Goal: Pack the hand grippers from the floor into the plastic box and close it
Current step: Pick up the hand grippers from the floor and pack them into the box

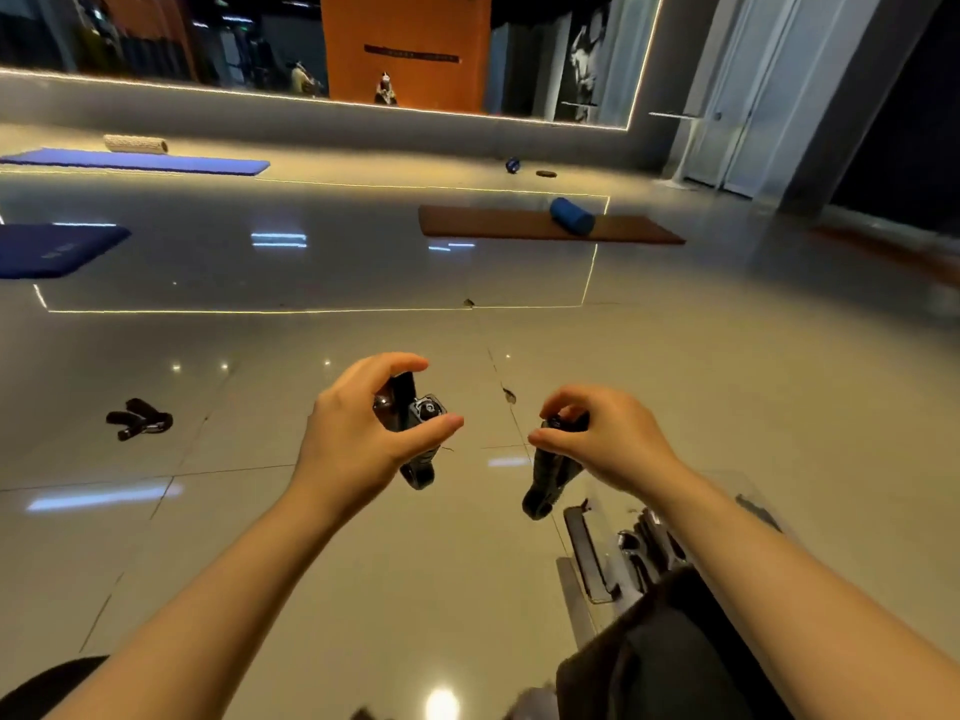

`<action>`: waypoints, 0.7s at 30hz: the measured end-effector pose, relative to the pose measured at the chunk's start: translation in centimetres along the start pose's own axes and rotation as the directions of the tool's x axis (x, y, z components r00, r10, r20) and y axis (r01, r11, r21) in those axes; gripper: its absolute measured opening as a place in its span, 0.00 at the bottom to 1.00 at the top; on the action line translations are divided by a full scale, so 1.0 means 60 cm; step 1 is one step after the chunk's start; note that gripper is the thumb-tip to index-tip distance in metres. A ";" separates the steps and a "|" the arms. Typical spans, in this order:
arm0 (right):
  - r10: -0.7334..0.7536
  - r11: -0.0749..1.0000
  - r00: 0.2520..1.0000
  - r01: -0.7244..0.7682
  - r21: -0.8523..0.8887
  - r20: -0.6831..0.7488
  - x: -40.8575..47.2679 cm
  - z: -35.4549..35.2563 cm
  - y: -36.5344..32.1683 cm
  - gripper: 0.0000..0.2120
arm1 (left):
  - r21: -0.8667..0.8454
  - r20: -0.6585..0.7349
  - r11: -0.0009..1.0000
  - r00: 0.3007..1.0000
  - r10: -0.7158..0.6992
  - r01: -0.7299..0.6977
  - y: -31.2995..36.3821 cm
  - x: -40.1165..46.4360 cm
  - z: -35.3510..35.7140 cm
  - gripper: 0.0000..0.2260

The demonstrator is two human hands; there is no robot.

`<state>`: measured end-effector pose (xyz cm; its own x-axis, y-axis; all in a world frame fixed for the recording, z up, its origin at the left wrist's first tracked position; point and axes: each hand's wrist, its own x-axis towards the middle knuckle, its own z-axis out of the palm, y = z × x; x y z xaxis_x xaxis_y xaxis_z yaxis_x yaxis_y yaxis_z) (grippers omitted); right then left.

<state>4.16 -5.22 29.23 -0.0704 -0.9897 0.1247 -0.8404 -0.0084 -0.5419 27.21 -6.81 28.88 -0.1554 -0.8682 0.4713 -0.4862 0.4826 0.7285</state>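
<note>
Hand grippers: three lie outside the box, two held in the air and one black gripper on the floor [139,418], well apart to the left.
Left hand [363,428]: fingers and thumb curl round a black gripper [415,423], held above the tiles, one handle hanging below the palm.
Right hand [602,433]: fingertips pinch the top of a second gripper [550,475], which hangs down just beside the box's far left corner.
Plastic box [587,553]: clear, on the floor at lower right under the right forearm; its lid is not shut.
Box contents: dark and shiny shapes, probably more grippers, but the forearm and a dark cloth [670,646] cover most of them.
Open room: bare glossy tile floor [363,553] between the two forearms and out to the left.
Edges: the box's near side is hidden by the cloth; the forearms run out of the bottom of the picture.
Farther off: a brown mat [498,223] with a blue roller [571,215] on it, blue mats [135,161] at left, a mirror wall [405,49] behind.
Hard to make out: small dark things by the far wall are too blurred to name.
</note>
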 end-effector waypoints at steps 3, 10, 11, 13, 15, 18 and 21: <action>0.203 0.979 0.976 -0.201 0.038 -0.080 -0.032 -0.048 0.089 0.13 | -0.015 0.102 0.998 0.993 0.056 -0.054 0.047 -0.009 0.058 0.26; 0.380 0.921 0.907 -0.388 -0.011 -0.184 -0.137 -0.080 0.194 0.15 | -0.082 0.339 0.978 0.917 0.209 -0.192 0.127 -0.034 0.133 0.27; 0.386 0.918 0.908 -0.395 -0.023 -0.160 -0.151 -0.079 0.198 0.15 | -0.093 0.353 0.976 0.910 0.219 -0.198 0.139 -0.035 0.142 0.27; 0.404 0.911 0.905 -0.411 -0.027 -0.130 -0.169 -0.085 0.205 0.16 | -0.107 0.381 0.964 0.885 0.266 -0.244 0.164 -0.035 0.163 0.27; 0.410 0.909 0.903 -0.417 -0.031 -0.127 -0.179 -0.097 0.209 0.15 | -0.113 0.416 0.945 0.849 0.325 -0.306 0.181 -0.039 0.180 0.28; 0.369 0.921 0.926 -0.376 -0.099 -0.086 -0.176 -0.118 0.212 0.14 | -0.103 0.461 0.930 0.812 0.359 -0.353 0.187 -0.040 0.195 0.31; 0.333 0.925 0.940 -0.340 -0.166 -0.071 -0.152 -0.127 0.231 0.14 | -0.103 0.489 0.930 0.796 0.357 -0.354 0.187 -0.030 0.211 0.33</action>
<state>-10.93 4.76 26.94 -0.3843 -0.9232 -0.0042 -0.8431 0.3528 -0.4059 11.13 -1.31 29.91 -0.7176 -0.5753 0.3926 -0.3085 0.7679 0.5613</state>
